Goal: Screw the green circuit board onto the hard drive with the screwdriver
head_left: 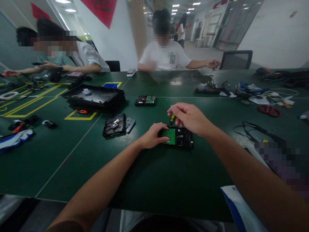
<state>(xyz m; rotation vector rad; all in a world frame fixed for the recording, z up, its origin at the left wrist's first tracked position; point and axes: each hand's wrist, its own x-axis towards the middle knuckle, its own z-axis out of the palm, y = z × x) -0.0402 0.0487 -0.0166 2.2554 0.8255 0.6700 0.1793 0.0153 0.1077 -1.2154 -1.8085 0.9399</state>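
Directly ahead of me a hard drive (184,138) lies flat on the green table, its green circuit board facing up at the left end. My left hand (152,136) grips that end, thumb on the board and fingers along the far edge. Above the drive, my right hand (187,117) is closed around a small screwdriver (172,118) with a yellow and black handle, pointing down at the board. The tip is too small to make out. To the left sits an opened hard drive (114,125) beside a loose circuit board (130,125). Another hard drive (145,100) rests farther back.
Stacked black trays (94,96) stand at the left rear. Red-handled scissors (269,111), black cables (260,132) and a soldering iron-like tool (205,91) lie to the right. A white and blue packet (241,206) is near my right forearm. A person (166,56) sits across the table.
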